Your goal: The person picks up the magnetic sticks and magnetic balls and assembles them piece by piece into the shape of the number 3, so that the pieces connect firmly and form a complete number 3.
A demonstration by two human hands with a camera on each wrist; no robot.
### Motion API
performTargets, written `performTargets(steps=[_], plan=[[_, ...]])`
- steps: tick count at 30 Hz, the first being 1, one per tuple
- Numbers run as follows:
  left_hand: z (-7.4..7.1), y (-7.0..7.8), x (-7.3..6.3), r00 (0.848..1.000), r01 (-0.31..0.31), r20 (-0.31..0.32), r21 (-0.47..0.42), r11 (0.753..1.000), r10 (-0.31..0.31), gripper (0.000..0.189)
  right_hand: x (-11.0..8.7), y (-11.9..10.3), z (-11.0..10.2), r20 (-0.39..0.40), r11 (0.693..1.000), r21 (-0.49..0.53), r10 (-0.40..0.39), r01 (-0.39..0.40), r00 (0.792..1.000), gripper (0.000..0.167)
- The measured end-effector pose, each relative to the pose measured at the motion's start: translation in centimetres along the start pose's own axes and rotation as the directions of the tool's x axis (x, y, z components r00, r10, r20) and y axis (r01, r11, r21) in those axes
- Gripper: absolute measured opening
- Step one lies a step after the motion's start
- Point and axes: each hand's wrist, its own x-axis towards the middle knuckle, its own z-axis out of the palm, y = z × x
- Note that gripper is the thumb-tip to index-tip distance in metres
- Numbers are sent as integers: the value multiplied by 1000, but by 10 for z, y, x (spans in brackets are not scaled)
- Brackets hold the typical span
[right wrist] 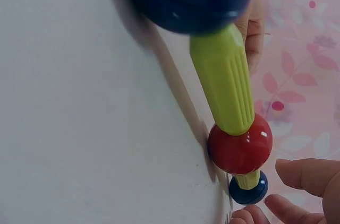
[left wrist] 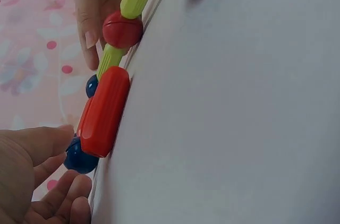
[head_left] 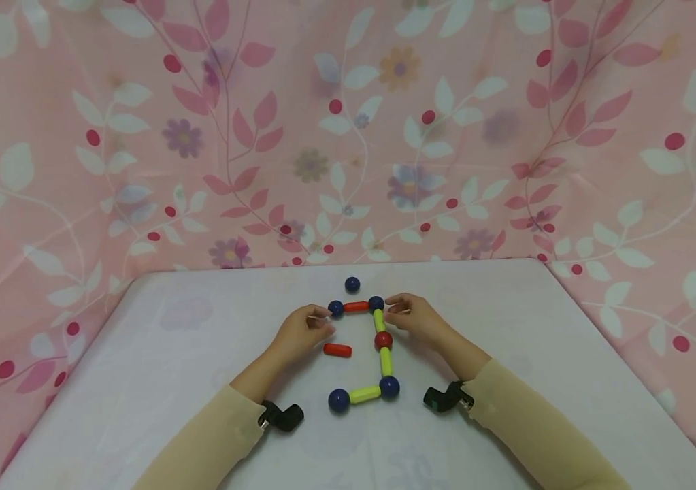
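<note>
A chain of balls and rods lies on the table. Its far red rod [head_left: 356, 307] joins two blue balls, a left one [head_left: 336, 309] and a right one [head_left: 375, 303]. Yellow-green rods [right wrist: 223, 80] run through a red ball [head_left: 383, 340] to a near blue ball [head_left: 389, 387], then to another blue ball [head_left: 339, 401] at the left. Beside the far left ball is my left hand [head_left: 301, 330], thumb and fingers parted around it; contact is unclear. My right hand [head_left: 415, 316] stands by the far right ball with fingers loosely bent, seemingly holding nothing.
A loose red rod [head_left: 338, 350] lies inside the bend of the chain, near my left hand. Beyond the chain sits a loose blue ball [head_left: 352, 284], close to the far edge of the white-covered table [head_left: 170, 367]. A floral pink curtain [head_left: 348, 136] hangs behind.
</note>
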Motion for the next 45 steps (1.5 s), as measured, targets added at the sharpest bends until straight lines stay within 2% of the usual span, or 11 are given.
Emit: performTargets(steps=[5,12,21,30,45], plan=[[0,2,-9,999,-33,32,13,999,33,26,-10,3,0,21,1000,12,-23,22,1000,36],[3,4,-19,994,-25,103,14,1000,24,21,-22,6,3,60,999,29,-40,38,997,30],[4,5,-26,984,-81,164,79,994,68,26,-31,6,9,60,999,13,-42,42,997,25],[3,3,-26,971,-144,212,138,980,112,20,-35,-1,14,52,998,-6,-58,58,997,22],[4,5,-26,968,-151,223,143,978,117,15,-36,-1,15,19,996,-60,-61,62,998,23]])
